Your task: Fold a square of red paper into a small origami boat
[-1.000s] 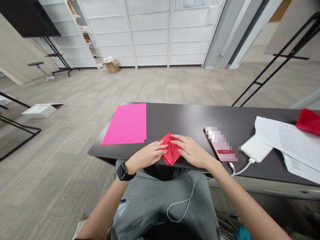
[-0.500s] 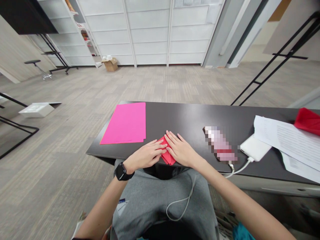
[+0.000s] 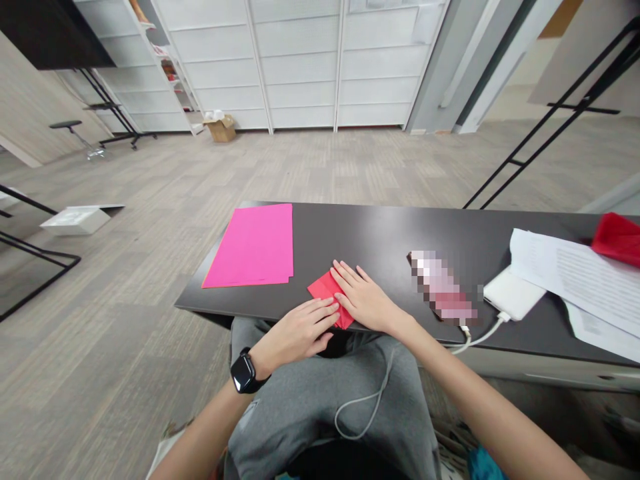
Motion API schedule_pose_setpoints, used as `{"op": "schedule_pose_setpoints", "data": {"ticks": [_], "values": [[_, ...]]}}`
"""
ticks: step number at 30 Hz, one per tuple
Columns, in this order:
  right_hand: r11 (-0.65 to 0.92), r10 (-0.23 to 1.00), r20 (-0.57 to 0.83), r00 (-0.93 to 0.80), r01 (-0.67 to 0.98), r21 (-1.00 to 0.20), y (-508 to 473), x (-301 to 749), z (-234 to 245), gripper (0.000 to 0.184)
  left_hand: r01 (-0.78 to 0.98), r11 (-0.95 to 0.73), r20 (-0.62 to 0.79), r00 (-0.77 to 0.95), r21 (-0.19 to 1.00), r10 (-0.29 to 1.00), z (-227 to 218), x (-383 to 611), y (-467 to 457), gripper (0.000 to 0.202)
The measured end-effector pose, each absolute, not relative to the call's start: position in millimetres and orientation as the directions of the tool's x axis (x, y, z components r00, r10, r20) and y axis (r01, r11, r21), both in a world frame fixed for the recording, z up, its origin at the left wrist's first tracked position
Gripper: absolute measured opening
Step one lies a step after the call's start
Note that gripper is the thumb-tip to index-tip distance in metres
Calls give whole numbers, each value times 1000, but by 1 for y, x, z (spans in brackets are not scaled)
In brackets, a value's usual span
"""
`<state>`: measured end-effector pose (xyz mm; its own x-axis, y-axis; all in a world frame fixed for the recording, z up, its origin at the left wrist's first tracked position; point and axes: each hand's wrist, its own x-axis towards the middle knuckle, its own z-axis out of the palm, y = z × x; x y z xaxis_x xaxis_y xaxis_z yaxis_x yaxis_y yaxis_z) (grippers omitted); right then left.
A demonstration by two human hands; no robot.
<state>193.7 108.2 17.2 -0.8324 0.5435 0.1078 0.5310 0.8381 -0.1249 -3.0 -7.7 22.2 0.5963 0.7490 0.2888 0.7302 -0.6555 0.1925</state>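
A small folded piece of red paper (image 3: 324,286) lies at the near edge of the dark table (image 3: 370,233). My right hand (image 3: 364,295) rests flat over its right side, fingers stretched out. Lower down, my left hand (image 3: 305,328) has its fingertips on the paper's near part, with the fingers extended and the thumb hanging near the table edge. Both hands cover much of the paper, so its full shape is hidden. Left of the hands is a stack of bright pink sheets (image 3: 253,247).
To the right lie a blurred phone (image 3: 443,287) and a white power bank (image 3: 514,293), with a white cable (image 3: 480,341). Printed papers (image 3: 580,273) and a red folded item (image 3: 617,237) are farther right. Below the table, another cable loops over my lap.
My left hand has slid down towards me, uncovering the upper left part of the red paper. My right hand stays in nearly the same place.
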Motion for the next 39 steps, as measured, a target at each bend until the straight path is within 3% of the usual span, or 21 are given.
{"op": "schedule_pose_setpoints", "data": {"ticks": [5,8,11,19,22,27,32,36,39], "values": [[829,556,109,-824,541,-142,110,194,17,56,787,-565,257,509,248,821,29,16,-13,33],[823,562,101,-821,542,-171,117,195,17,56,806,-514,256,452,293,855,25,29,-16,46],[842,529,95,-843,509,-179,128,198,17,56,812,-520,235,469,265,852,18,34,-17,61],[874,475,57,-878,464,-145,172,203,11,56,865,-444,226,396,234,890,13,38,-28,70],[880,465,48,-884,455,-136,175,204,11,57,857,-449,239,394,255,888,21,38,-25,65],[880,474,85,-877,468,-79,167,202,12,56,879,-410,304,332,244,893,31,24,7,34],[876,480,144,-865,483,-21,160,201,20,56,881,-452,292,400,137,869,18,7,34,49],[871,489,207,-847,484,-79,135,219,24,60,886,-446,260,404,126,877,10,5,35,49],[884,467,172,-868,456,-100,112,239,19,63,888,-441,254,400,129,880,10,5,34,50]]}}
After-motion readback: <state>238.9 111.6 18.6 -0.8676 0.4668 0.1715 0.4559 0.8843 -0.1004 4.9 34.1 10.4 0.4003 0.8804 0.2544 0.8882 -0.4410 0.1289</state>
